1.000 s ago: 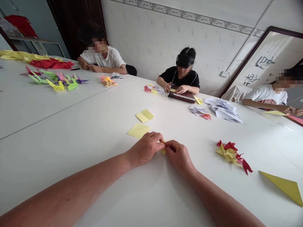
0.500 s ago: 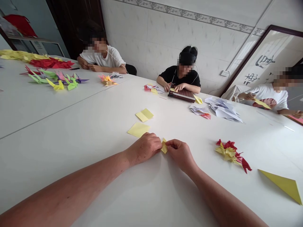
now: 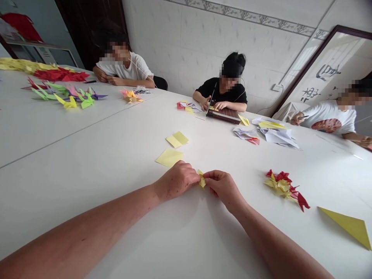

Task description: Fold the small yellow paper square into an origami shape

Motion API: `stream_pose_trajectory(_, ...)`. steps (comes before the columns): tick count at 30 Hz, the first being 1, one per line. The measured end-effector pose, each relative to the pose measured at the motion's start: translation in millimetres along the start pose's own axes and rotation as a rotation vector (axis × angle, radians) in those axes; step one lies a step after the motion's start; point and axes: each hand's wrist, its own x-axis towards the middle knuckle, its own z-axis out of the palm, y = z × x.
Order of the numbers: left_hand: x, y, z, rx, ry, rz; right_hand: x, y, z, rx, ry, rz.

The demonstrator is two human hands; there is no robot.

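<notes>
Between my two hands is a small folded piece of yellow paper (image 3: 202, 182), partly hidden by my fingers. My left hand (image 3: 178, 180) pinches its left side, back of the hand up. From the right, my right hand (image 3: 222, 186) grips the other edge between thumb and index finger. Just beyond my left hand lies a flat yellow paper square (image 3: 169, 157). Farther back is a second yellow square (image 3: 177, 139) with a crease across its middle.
Red and yellow folded paper pieces (image 3: 286, 188) and a folded yellow triangle (image 3: 347, 224) lie to the right. Paper cranes (image 3: 69, 97) are at the far left. Across the white table (image 3: 87, 155), a person uses a paper cutter (image 3: 225, 114) beside white paper scraps (image 3: 279, 135); two other people sit nearby.
The yellow paper in my fingers has turned and its folds have opened somewhat; both hands stay nearly in place. The person at right has laid a yellow sheet on the white scraps.
</notes>
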Motion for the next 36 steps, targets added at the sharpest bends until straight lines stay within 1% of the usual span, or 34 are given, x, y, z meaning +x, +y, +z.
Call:
stream_pose_trajectory(6,1.4,2.8,-1.3,0.076,0.012,0.052,-0.5,0.2,1.7,-0.015,-0.016,-0.005)
stream_pose_trajectory(12,0.2,2.2,-2.1,0.054,0.039,0.017,-1.7,1.7,0.5,-0.069,-0.071,-0.043)
stream_pose_trajectory(15,-1.1,-0.1,-0.1,-0.031,0.031,0.001,-2.3,0.8,-1.7,-0.156,-0.083,-0.071)
stream_pose_trajectory(18,-2.1,-2.0,2.7,-0.089,0.026,-0.009,-3.9,0.6,-2.6,-0.324,-0.044,-0.139)
stream_pose_trajectory(20,-2.3,-2.5,4.0,-0.105,0.033,-0.018,-6.5,3.2,-3.1,-0.489,0.028,-0.211)
stream_pose_trajectory(22,-2.5,-2.5,4.3,-0.114,0.034,-0.029,-10.7,8.8,-4.6,-0.666,0.106,-0.343)
stream_pose_trajectory(23,-2.5,-2.5,4.2,-0.118,0.033,-0.035,-13.4,12.5,-6.0,-0.735,0.130,-0.451)
stream_pose_trajectory(26,-2.3,-2.8,3.6,-0.123,0.019,-0.063,-22.1,23.5,-11.5,-0.839,0.113,-0.838)
stream_pose_trajectory(28,-2.1,-3.2,3.5,-0.132,0.010,-0.079,-27.0,28.0,-14.5,-0.882,0.121,-0.989)
stream_pose_trajectory(29,-1.9,-3.4,3.6,-0.138,0.006,-0.084,-28.7,29.0,-15.2,-0.909,0.124,-1.031)
stream_pose_trajectory(31,-1.5,-3.6,3.8,-0.151,0.001,-0.089,-30.3,29.2,-15.1,-0.966,0.118,-1.066)
stream_pose_trajectory(36,-0.6,-3.4,4.2,-0.147,0.021,-0.087,-26.8,28.6,-10.5,-1.050,0.062,-1.015)
